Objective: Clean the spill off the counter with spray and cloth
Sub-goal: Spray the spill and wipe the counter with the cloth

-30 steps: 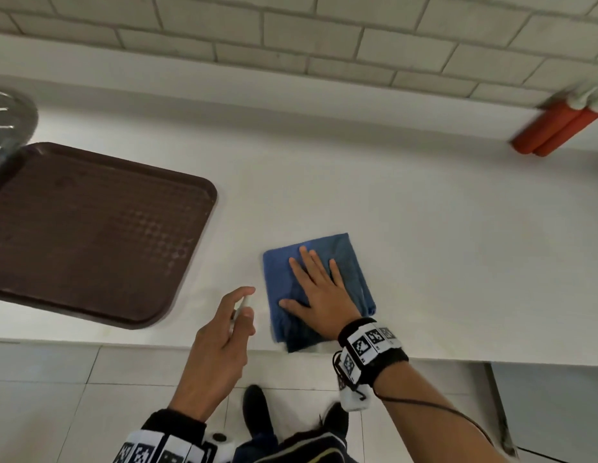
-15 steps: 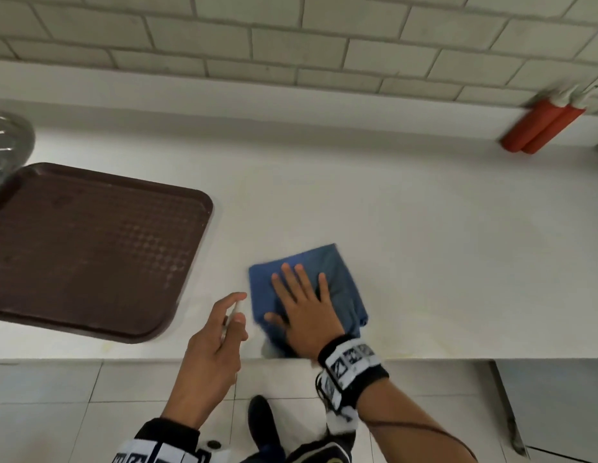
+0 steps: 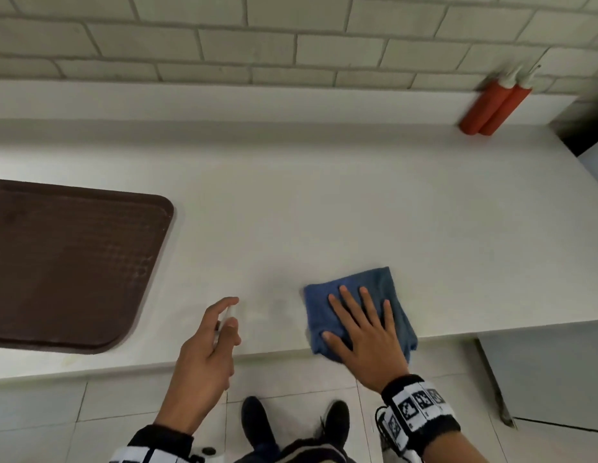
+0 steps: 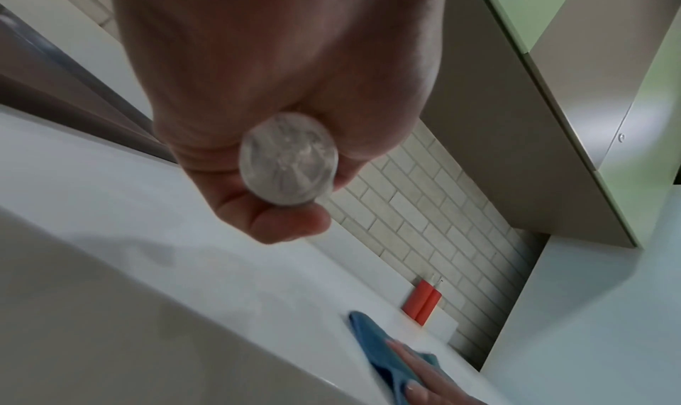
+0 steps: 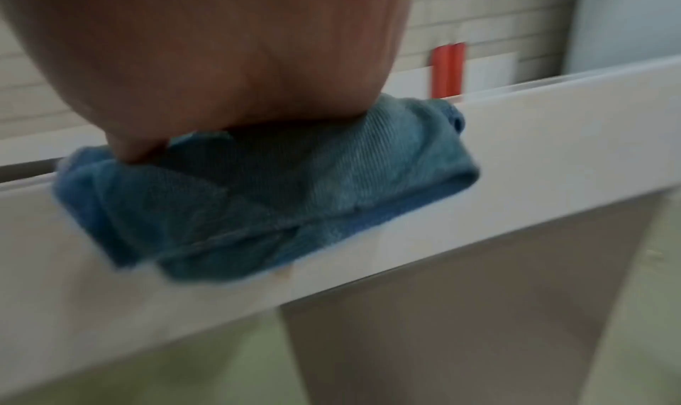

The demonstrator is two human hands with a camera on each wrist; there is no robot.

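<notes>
A folded blue cloth lies at the front edge of the white counter, its near side hanging slightly over the rim. My right hand presses flat on the blue cloth with straight, spread fingers. My left hand grips a small clear spray bottle above the counter's front edge, to the left of the cloth. In the left wrist view the spray bottle shows its round base inside my curled left hand. A faint wet smear lies between the two hands.
A brown plastic tray sits on the counter's left side. Two red bottles with white caps stand against the tiled wall at the back right. The counter ends at the right; tiled floor and my shoes are below.
My right hand slid the cloth to the right along the counter's front edge, away from my left hand. The left hand kept holding the spray bottle. The head view shifted.
</notes>
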